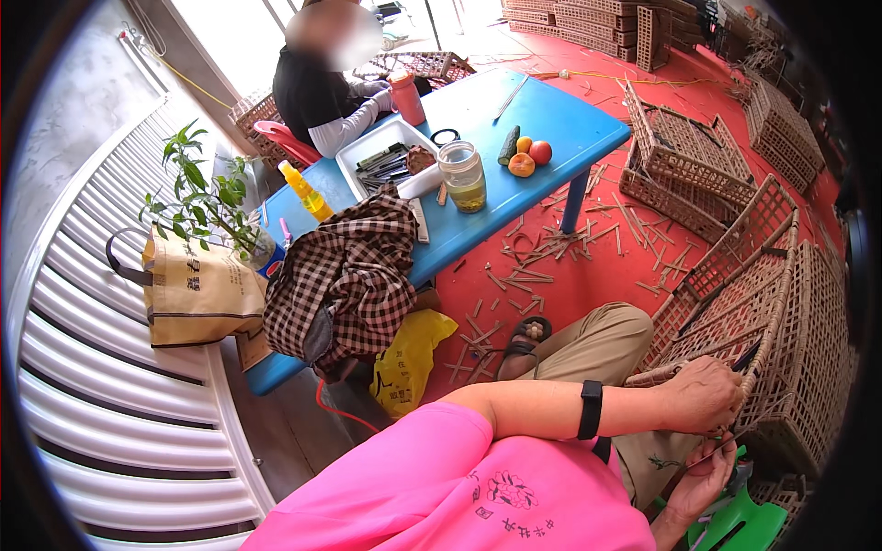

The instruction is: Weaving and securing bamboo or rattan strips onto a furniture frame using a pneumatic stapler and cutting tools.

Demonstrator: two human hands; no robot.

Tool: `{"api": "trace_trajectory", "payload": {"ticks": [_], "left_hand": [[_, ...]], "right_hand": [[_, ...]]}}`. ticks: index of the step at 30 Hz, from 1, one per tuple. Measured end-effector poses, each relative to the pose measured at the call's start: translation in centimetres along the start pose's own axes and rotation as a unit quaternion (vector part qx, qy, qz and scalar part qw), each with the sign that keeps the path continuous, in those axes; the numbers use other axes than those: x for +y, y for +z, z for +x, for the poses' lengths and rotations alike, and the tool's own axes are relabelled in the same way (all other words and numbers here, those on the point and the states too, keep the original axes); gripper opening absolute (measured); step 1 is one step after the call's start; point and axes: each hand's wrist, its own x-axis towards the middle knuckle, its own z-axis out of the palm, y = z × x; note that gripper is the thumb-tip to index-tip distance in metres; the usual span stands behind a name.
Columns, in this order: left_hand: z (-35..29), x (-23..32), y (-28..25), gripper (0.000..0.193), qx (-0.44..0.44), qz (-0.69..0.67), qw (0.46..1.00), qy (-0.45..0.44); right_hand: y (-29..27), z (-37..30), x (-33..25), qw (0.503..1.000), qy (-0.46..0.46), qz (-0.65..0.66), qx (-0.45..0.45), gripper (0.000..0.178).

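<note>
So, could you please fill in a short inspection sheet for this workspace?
Surface: blue table, bearing a jar, white tray and fruit.
Work things: open woven basket beside the person's leg.
Clutter: wood strips scattered over the red floor.
Hands: left hand at the basket's rim, its exact grip hidden; right hand below, fingers pinching something thin.
Cables: yellow cord on the floor.
Surroundings: seated co-worker; stacked baskets beyond.

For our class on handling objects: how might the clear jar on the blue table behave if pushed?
The jar may tip if pushed high up, being taller than wide. Its liquid would probably slosh, as space shows above it. Smooth sides might feel slippery.
</note>
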Motion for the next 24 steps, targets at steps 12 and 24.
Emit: {"api": "trace_trajectory", "payload": {"ticks": [12, 24], "left_hand": [[0.0, 0.0, 0.1, 0.016, 0.017, 0.008, 1.0, 0.023], [-0.1, -0.2, 0.4, 0.015, 0.028, -0.011, 0.999, 0.024]], "right_hand": [[0.5, -0.3, -0.1, 1.0, -0.006, -0.004, 0.014, 0.033], [-0.9, 0.1, 0.4, 1.0, -0.006, 0.004, -0.007, 0.036]]}}
